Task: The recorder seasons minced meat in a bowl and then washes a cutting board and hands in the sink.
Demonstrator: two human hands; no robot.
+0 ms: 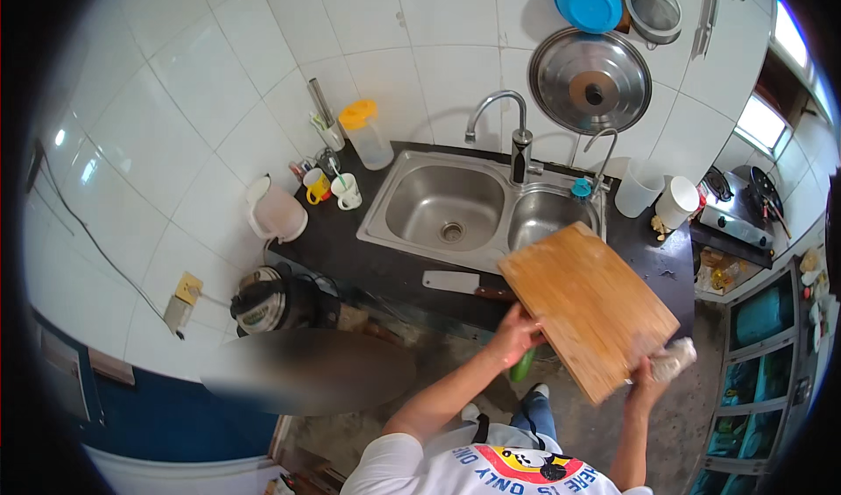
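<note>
A wooden cutting board (pixel 585 304) is held tilted in front of me, over the counter's front edge and the small sink bowl. My left hand (pixel 516 338) grips its left edge. Just below those fingers a smooth green vegetable, like a cucumber (pixel 522 365), shows partly; the hand hides its upper end. My right hand (pixel 647 380) grips the board near its lower right corner. A crumpled whitish bundle (pixel 675 359), blurred, is at this hand too. A cleaver (pixel 452 281) lies flat on the counter, its brown handle reaching the board's left side.
A double steel sink (pixel 447 199) with a curved faucet (pixel 519 127) is set in the dark counter (pixel 322 232). Mugs (pixel 346 191), a yellow-lidded pitcher (pixel 368 137) and a pink-white jug (pixel 276 209) stand left. White containers (pixel 677 202) stand right, near a gas stove (pixel 736 219).
</note>
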